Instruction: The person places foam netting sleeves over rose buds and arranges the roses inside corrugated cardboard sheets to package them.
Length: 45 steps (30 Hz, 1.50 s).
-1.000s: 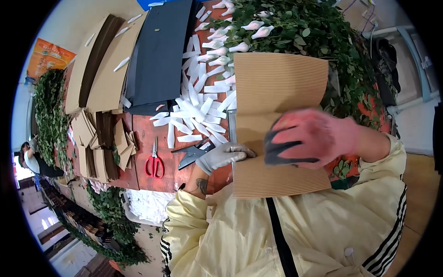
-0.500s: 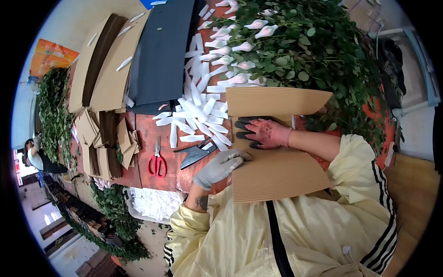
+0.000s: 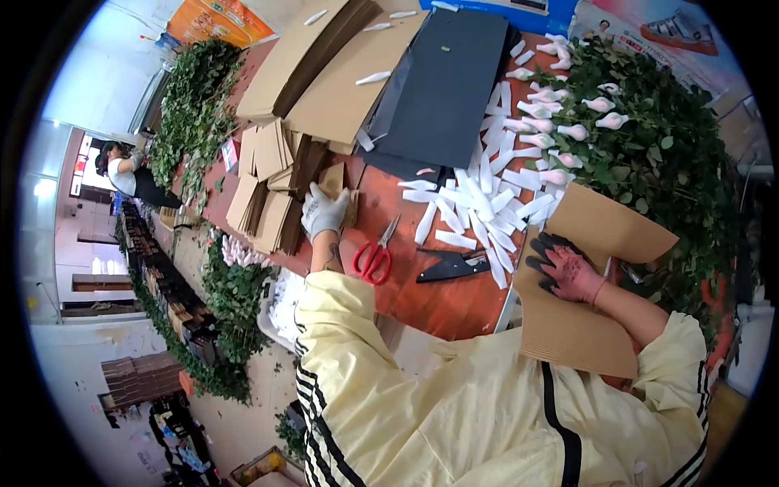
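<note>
My right hand (image 3: 570, 272), in a red glove with black fingers, lies flat with fingers spread on a folded sheet of corrugated cardboard (image 3: 564, 329). The sheet's far flap stands up beside the roses. My left hand (image 3: 325, 211), in a pale grey glove, is at the stacks of small cardboard pieces (image 3: 274, 152). Its thumb and fingers are apart, near a loose cardboard piece (image 3: 331, 178); the fingertips are partly hidden. Red-handled scissors (image 3: 375, 258) lie close to my left forearm. A black stapler (image 3: 454, 266) rests between my hands.
White foam net sleeves (image 3: 479, 207) are heaped mid-table. Netted roses (image 3: 600, 138) with leafy stems are piled at the right. Large cardboard sheets (image 3: 357, 69) and black sheets (image 3: 442, 97) lie at the back. A person (image 3: 130, 174) stands far left near more greenery.
My left hand has left the folded cardboard and moved left to the small cardboard stacks. My right hand stays on the sheet. The view has turned left.
</note>
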Available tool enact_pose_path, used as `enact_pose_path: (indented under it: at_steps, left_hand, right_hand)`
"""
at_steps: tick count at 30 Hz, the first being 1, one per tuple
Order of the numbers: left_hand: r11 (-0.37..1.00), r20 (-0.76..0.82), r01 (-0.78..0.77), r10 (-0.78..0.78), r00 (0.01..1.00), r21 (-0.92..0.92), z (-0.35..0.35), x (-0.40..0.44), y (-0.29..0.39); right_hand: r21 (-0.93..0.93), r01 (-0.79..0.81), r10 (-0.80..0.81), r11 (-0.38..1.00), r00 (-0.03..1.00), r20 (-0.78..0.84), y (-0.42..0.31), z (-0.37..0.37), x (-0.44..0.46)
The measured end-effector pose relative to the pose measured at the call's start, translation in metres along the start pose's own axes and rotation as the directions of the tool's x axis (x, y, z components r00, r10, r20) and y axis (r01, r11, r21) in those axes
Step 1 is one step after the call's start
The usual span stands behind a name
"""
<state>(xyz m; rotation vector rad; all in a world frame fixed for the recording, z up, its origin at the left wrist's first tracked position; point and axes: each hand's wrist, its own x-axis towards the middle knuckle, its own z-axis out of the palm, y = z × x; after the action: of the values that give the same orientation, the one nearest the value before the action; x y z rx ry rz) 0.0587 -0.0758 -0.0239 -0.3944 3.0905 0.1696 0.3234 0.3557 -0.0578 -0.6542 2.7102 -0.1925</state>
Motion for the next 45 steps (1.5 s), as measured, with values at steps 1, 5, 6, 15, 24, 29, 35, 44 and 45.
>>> enact_pose_path:
  at_steps: [1, 5, 6, 15, 24, 29, 35, 44, 45]
  left_hand:
    - [0.997, 0.074, 0.035, -0.040, 0.996, 0.062, 0.009, 0.005, -0.001]
    - [0.991, 0.101, -0.038, 0.025, 0.995, 0.131, 0.012, 0.030, -0.006]
    - [0.981, 0.120, -0.059, 0.037, 0.992, 0.184, 0.012, 0.041, -0.013]
    - [0.175, -0.045, -0.171, 0.561, 0.827, -0.970, -0.128, -0.164, 0.072]
    - [0.238, 0.267, -0.313, 0.962, -0.056, -0.919, -0.102, -0.194, 0.131]
    - [0.612, 0.639, -0.206, 0.762, -0.107, -0.764, -0.020, -0.222, 0.132]
    - [0.334, 0.343, -0.215, 0.939, -0.005, -0.918, 0.024, -0.239, 0.135]
    - [0.165, 0.197, -0.341, 0.978, -0.064, -0.926, 0.056, -0.232, 0.142]
    - [0.164, 0.199, -0.344, 0.978, -0.069, -0.924, 0.062, -0.234, 0.139]
  right_hand:
    - [-0.035, 0.046, -0.047, 0.998, 0.998, -0.047, 0.000, 0.004, 0.000]
    - [0.053, 0.064, -0.061, 0.997, 0.997, -0.054, -0.001, -0.013, -0.007]
    - [0.117, 0.084, -0.073, 0.990, 0.993, -0.097, -0.003, -0.021, -0.009]
    - [0.960, 0.096, 0.147, 0.264, 0.979, -0.138, -0.046, -0.218, -0.106]
    - [0.955, 0.114, 0.430, -0.274, 0.903, 0.015, -0.031, -0.188, -0.170]
    - [0.917, -0.345, 0.100, -0.199, 0.924, 0.369, -0.006, -0.119, -0.124]
    - [0.968, -0.247, 0.286, 0.037, 0.931, 0.227, 0.023, -0.024, -0.057]
    - [0.945, -0.301, 0.384, -0.131, 0.863, 0.328, 0.027, 0.008, -0.044]
    - [0.946, -0.297, 0.388, -0.134, 0.862, 0.325, 0.027, 0.010, -0.045]
